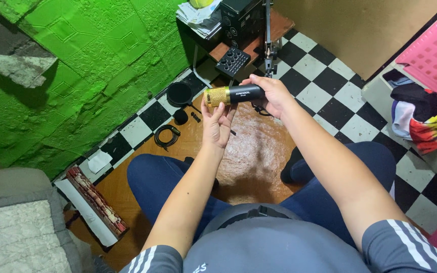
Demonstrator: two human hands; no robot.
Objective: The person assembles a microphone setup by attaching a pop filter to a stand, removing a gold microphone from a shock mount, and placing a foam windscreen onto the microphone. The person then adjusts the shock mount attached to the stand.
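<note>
The person sat with both hands raised over a low brown table (259, 151), holding a microphone (233, 95) crosswise between them. It was a cylinder with a black body and a gold mesh head, the head pointing toward the green wall (77, 76). The right hand (274, 93) was closed around the black end, fingers wrapped over the top. The left hand (217, 124) was half open, palm up, its fingertips touching the underside near the gold mesh (supporting rather than gripping, as far as the angle showed).

Beyond the hands, on the checkered floor (330, 96) and the table's far edge, lay a round black pop filter (179, 93), a small black foam ball (180, 117) and a coiled black cable (166, 135). A black mixer with knobs (232, 61) leaned against a wooden shelf, just beside a metal stand (269, 40). To the right, well apart, a heap of coloured cloth (423, 119) lay near a pink crate (433, 50).
</note>
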